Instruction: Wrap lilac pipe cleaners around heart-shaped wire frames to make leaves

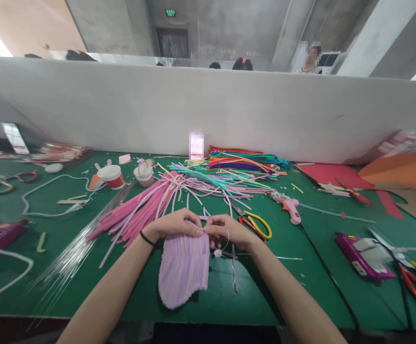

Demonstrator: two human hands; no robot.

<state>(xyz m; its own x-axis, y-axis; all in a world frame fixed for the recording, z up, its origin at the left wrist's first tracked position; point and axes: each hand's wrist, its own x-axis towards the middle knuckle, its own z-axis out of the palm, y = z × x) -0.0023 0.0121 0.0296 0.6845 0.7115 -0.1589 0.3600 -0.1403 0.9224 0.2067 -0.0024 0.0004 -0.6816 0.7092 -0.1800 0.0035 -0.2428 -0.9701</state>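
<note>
Near edge: the front of the green desk (236, 306) runs on the near side of both grips, well apart from them.
Open room: bare green lies nearward of the right grip (229, 231); pink fuzzy stems (136, 210) crowd the space left of and beyond the left grip (174, 223), and scissors (256, 224) with yellow and red handles lie just beyond the right grip, to its right.
Far edge: a pale partition (139, 110) stands well beyond both grips, with a lit phone (197, 145) upright before it.
Desk surface: multicoloured stems (243, 160) are heaped beyond the grips; a pink glue gun (289, 205) and then a purple power strip (363, 255) lie right of the right grip; clear strands (71, 258) fan out left of the left grip.
Room: over the partition, a grey concrete wall (222, 24) carries a green exit sign (170, 13).
Lilac fuzzy panel (184, 267): nearward of the grips, between the forearms, rounded end towards the near edge.
Left grip: narrow, thumb and fingers holding the panel's top edge.
Right grip: narrow, thumb and forefinger pinching the panel's top right corner; a pale thread (228, 236) curls beside it.
Forearms: bare, angled inward until the fingertips nearly meet; a black band (146, 238) circles the left wrist.
</note>
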